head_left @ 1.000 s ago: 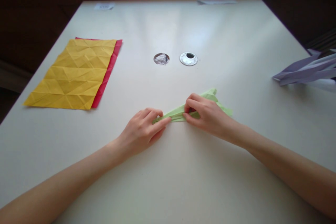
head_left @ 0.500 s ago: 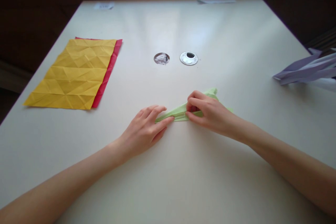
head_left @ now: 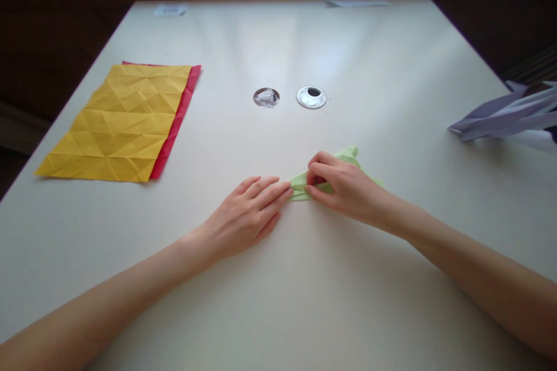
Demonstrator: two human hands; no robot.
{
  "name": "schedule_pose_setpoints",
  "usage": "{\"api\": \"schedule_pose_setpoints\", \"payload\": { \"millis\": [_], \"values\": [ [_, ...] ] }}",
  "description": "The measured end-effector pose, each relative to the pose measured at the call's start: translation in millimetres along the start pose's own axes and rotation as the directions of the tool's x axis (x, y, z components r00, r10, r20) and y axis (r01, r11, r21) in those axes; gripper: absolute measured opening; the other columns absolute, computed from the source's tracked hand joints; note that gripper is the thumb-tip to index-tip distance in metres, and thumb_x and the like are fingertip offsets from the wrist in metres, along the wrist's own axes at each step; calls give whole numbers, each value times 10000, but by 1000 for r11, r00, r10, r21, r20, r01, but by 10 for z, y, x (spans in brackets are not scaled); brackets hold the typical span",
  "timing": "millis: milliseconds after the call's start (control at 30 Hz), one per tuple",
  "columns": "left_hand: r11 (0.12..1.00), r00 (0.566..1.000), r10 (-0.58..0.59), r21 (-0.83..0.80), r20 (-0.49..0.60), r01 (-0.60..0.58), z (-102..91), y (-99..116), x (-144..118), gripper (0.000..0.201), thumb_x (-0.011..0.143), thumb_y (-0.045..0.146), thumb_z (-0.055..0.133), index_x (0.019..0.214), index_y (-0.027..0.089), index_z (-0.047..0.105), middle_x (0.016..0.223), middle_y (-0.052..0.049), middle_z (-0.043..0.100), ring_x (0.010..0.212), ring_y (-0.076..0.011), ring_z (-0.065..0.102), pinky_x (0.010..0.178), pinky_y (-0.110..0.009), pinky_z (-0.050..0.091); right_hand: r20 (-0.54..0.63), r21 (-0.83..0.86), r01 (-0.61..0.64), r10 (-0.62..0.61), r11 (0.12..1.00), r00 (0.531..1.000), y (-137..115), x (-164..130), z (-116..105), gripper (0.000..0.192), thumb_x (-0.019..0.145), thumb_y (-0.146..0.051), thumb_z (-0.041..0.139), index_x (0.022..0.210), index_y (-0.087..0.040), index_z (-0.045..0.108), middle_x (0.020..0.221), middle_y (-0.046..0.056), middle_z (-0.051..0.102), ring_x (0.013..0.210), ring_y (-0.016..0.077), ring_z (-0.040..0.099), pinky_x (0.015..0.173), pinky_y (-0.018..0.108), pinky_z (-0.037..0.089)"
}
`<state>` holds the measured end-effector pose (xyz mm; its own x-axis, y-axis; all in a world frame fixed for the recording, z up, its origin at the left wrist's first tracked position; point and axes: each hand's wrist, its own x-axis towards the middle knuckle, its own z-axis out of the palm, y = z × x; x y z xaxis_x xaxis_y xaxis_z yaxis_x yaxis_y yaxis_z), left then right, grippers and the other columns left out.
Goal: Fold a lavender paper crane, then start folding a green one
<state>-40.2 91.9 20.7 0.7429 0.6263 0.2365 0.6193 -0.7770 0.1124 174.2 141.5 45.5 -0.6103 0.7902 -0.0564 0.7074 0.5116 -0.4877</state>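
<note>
Right hand [head_left: 343, 188]: fingers [head_left: 317, 169] curled, pinching folded green paper [head_left: 348, 156] near its left tip. Left hand [head_left: 250, 214]: fingers [head_left: 274, 191] stretched flat, tips touching paper's pointed left end [head_left: 298, 185], pressing onto surface [head_left: 304, 290]; gripping nothing. Green paper low on surface, centre, mostly hidden under right hand. Further out: two round metal-rimmed holes [head_left: 311, 97] beyond paper. Far left: creased yellow sheet [head_left: 122, 122] lying over red sheet [head_left: 180, 116]. Far right edge: folded lilac paper [head_left: 505, 116]. Far edge: white slips [head_left: 354, 0].
</note>
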Motion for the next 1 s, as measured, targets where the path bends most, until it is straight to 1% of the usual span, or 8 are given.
{"api": "schedule_pose_setpoints", "payload": {
  "millis": [133, 333, 433, 567, 700, 833, 1000],
  "values": [
    [1000, 999, 5, -3, -38, -5, 8, 41, 106, 317, 875, 161, 409, 1175, 115, 501, 1195, -84, 557, 1102, -209, 468, 956, -359, 365, -11, -10, 7, -7, 1000, 1000, 2, -9, 5, 97, 767, -156, 477, 670, -163, 469, 823, 23, 499, 579, 77, 451, 584, 229, 363],
    [1000, 998, 25, 16, -59, -24, 82, 96, 207, 307, 867, 158, 420, 1154, 91, 505, 1134, -95, 576, 1043, -211, 493, 905, -351, 399, -24, -48, -4, 3, 999, 1000, 14, -38, 4, 110, 801, -183, 469, 701, -163, 510, 850, 31, 512, 594, 86, 473, 595, 235, 367],
    [999, 998, 21, 29, -66, -19, 103, 99, 208, 305, 869, 159, 422, 1155, 92, 506, 1127, -95, 580, 1046, -208, 494, 923, -352, 388, 19, -81, -32, 34, 996, 999, 48, -47, -81, 125, 801, -215, 492, 690, -173, 529, 823, 24, 532, 596, 95, 478, 585, 236, 359],
    [999, 998, 35, 39, -52, -33, 113, 101, 200, 317, 870, 146, 418, 1174, 90, 494, 1138, -96, 575, 1063, -205, 493, 953, -354, 371, 126, -88, -80, 90, 993, 988, 130, -43, -230, 166, 808, -261, 490, 670, -192, 552, 795, 6, 550, 580, 97, 486, 562, 237, 347],
    [999, 998, 36, 40, -54, -34, 118, 110, 193, 324, 865, 137, 424, 1179, 92, 488, 1137, -103, 574, 1077, -205, 493, 955, -358, 374, 181, -72, -88, 100, 993, 978, 190, -26, -305, 185, 810, -282, 484, 654, -195, 533, 781, 4, 549, 579, 100, 484, 547, 237, 341],
    [998, 997, 43, 56, -68, -39, 124, 112, 190, 322, 858, 132, 438, 1170, 85, 499, 1137, -101, 577, 1077, -208, 496, 962, -360, 370, 198, -61, -105, 116, 993, 973, 212, -5, -312, 206, 798, -310, 498, 628, -195, 510, 761, -4, 537, 576, 98, 474, 543, 234, 336],
    [997, 997, 48, 71, -59, -44, 128, 107, 191, 325, 860, 134, 432, 1173, 83, 502, 1153, -102, 572, 1082, -213, 494, 965, -362, 369, 171, -30, -142, 145, 989, 975, 211, 8, -277, 191, 807, -305, 487, 652, -199, 521, 757, -3, 536, 627, 108, 487, 573, 230, 349]
  ]
}}
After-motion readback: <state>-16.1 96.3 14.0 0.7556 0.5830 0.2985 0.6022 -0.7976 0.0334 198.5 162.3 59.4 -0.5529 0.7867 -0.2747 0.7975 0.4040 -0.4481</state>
